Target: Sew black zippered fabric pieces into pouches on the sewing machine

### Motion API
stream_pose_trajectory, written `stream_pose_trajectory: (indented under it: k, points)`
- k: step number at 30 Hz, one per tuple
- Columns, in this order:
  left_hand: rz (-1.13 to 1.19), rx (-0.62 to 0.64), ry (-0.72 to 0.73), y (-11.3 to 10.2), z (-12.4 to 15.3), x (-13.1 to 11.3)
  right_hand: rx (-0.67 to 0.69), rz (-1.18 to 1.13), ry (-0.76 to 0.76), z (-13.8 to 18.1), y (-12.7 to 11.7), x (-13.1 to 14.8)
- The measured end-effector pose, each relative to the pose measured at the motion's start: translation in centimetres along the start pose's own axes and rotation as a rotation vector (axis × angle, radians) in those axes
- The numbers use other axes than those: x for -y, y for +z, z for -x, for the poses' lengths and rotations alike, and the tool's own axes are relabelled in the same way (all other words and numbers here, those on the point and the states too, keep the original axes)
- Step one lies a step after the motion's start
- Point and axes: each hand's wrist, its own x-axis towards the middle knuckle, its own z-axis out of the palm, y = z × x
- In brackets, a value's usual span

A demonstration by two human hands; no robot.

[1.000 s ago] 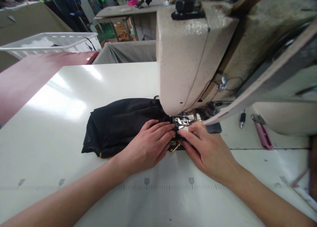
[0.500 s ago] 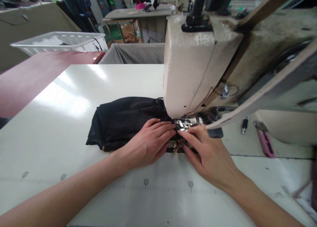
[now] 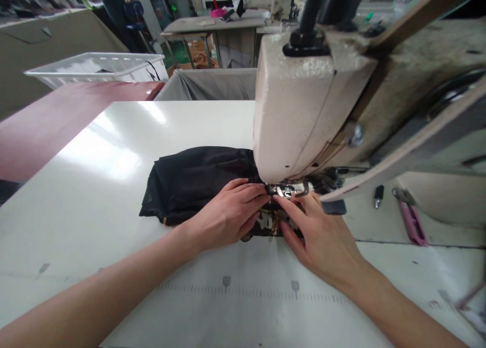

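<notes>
A black fabric piece (image 3: 197, 178) lies folded on the white sewing table, its right end under the presser foot (image 3: 284, 191) of a sewing machine (image 3: 292, 110). Along its near edge at the right runs a gold zipper with a gold pull (image 3: 276, 221), beside a black-and-pale patterned part. My left hand (image 3: 231, 214) rests flat on the cloth, fingers stretched toward the foot. Close to the foot's near side, my right hand (image 3: 322, 236) touches the piece with index finger and thumb spread apart; its other fingers are partly hidden. The needle cannot be made out.
Pink-handled snippers (image 3: 412, 221) and a small black-and-metal part (image 3: 378, 196) lie on the machine bed at right. A printed ruler scale (image 3: 227, 286) crosses the table's front. Behind left are a white plastic basket (image 3: 94, 75) and a pinkish-red surface (image 3: 56, 118); a grey cloth-lined bin (image 3: 216, 82) is beyond.
The camera view has shifted slightly. The zipper pull and patterned part show more plainly between my hands, and the cloth sits slightly closer to the foot. Both hands keep nearly the same pose.
</notes>
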Motion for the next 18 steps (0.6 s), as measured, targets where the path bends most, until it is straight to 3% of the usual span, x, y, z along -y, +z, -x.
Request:
stream_pose_trajectory:
  k: [7, 18]
  points:
    - [0.019, -0.086, 0.009, 0.5, -0.7, 1.1, -0.057, -0.033, -0.017, 0.4, 0.1, -0.2]
    - [-0.006, -0.054, -0.026, 0.4, -0.9, 1.6, -0.079, -0.055, -0.026, 0.8, 0.2, 0.0]
